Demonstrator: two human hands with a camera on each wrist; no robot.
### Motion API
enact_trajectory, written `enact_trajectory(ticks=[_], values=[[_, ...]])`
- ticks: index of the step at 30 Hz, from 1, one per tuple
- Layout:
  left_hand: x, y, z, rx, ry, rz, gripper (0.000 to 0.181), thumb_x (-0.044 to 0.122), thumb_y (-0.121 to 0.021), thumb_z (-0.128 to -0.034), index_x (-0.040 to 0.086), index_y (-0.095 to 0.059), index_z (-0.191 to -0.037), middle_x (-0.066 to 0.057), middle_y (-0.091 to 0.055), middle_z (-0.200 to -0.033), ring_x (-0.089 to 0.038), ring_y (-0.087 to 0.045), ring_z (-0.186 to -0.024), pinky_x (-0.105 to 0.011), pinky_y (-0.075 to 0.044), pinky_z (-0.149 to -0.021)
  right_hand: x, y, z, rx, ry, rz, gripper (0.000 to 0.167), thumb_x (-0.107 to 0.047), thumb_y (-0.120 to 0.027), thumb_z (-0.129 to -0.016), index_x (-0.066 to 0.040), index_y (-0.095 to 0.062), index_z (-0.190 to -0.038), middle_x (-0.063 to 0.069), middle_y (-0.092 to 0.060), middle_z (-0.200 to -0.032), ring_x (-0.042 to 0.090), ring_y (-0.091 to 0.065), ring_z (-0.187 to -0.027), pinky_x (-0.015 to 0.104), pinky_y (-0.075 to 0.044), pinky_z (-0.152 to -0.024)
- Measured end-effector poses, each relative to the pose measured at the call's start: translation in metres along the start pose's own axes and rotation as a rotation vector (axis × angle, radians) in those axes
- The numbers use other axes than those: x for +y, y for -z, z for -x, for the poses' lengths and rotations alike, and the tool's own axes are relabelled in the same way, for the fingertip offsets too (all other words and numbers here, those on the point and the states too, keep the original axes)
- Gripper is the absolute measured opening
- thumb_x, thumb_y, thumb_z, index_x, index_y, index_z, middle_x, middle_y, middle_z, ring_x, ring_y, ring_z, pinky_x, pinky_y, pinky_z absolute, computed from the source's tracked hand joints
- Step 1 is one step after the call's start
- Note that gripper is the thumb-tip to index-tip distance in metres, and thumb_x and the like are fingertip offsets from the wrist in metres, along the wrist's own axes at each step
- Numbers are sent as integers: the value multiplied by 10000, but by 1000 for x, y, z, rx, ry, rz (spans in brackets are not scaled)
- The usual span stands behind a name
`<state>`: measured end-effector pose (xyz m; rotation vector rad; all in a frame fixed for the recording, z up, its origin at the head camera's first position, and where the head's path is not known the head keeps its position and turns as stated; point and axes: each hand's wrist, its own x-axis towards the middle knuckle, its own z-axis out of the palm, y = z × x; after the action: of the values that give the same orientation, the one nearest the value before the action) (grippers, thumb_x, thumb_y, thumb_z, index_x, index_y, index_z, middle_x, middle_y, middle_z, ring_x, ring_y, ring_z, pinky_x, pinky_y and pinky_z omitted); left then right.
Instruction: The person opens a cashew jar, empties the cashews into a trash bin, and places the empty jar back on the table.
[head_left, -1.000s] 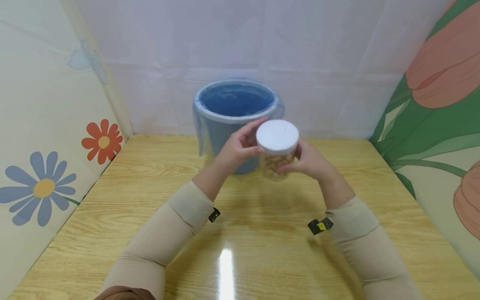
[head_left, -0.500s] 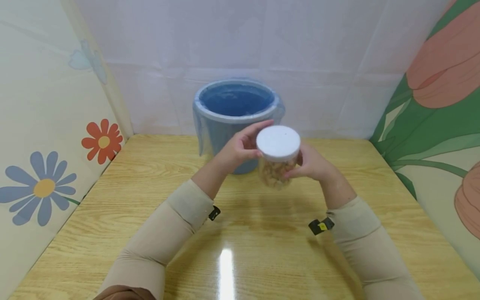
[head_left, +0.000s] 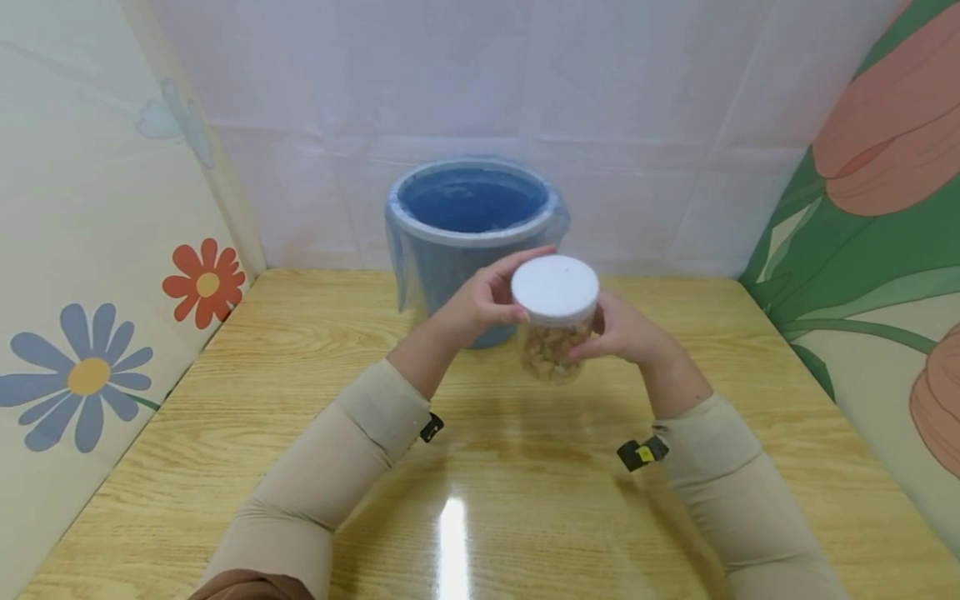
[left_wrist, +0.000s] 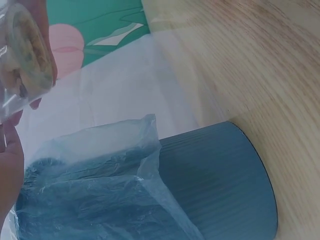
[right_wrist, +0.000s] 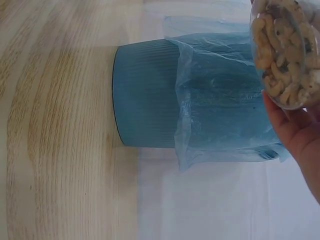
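Note:
A clear jar [head_left: 553,354] of cashews [right_wrist: 287,55] with a white lid [head_left: 555,287] is held up above the table. My left hand [head_left: 487,300] grips it at the lid's left side, thumb at the lid's edge. Its other fingers pass partly out of sight behind the lid. My right hand [head_left: 622,329] holds the jar's body from the right, thumb across the front. In the left wrist view the jar's bottom [left_wrist: 30,55] shows at the upper left.
A blue waste bin [head_left: 442,267] stands behind my hands, a thin blue plastic bag [right_wrist: 215,110] folded over its rim. The wooden table [head_left: 315,358] has a white cloth [head_left: 637,100] behind it and flower-printed panels [head_left: 90,217] at both sides.
Both hands have lowered the jar slightly toward me over the last second. The lid stays on, and the bin stands where it was.

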<state>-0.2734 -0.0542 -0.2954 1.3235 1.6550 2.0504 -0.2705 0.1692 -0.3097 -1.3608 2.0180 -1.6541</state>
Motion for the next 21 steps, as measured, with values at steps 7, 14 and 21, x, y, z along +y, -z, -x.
enact_trajectory(ticks=[7, 14, 21], values=[[0, -2, 0, 13, -4, -5, 1115, 466, -787, -613, -77, -212, -1399, -285, -329, -1367, -279, -424, -1204, -418, -368, -1023, 2, 0, 0, 19, 1, 33, 859, 27, -725, -637, 50, -262, -1360, 113, -414, -1311, 238, -413, -1200, 401, -361, -1029], [-1, -2, 0, 67, -11, -38, 1082, 447, -794, -617, -60, -241, -1397, -263, -349, -1365, -282, -437, -1189, -410, -388, -1008, 1, -2, -1, 101, -49, 99, 881, 48, -743, -641, 36, -258, -1376, 156, -393, -1333, 242, -392, -1218, 432, -317, -1054], [-1, -3, 1, 168, 2, -154, 1051, 497, -781, -601, 9, -306, -1401, -209, -417, -1339, -277, -472, -1163, -380, -416, -985, 0, -5, -5, 168, -83, 114, 879, 59, -747, -649, 9, -269, -1385, 172, -395, -1337, 296, -389, -1224, 460, -314, -1051]])
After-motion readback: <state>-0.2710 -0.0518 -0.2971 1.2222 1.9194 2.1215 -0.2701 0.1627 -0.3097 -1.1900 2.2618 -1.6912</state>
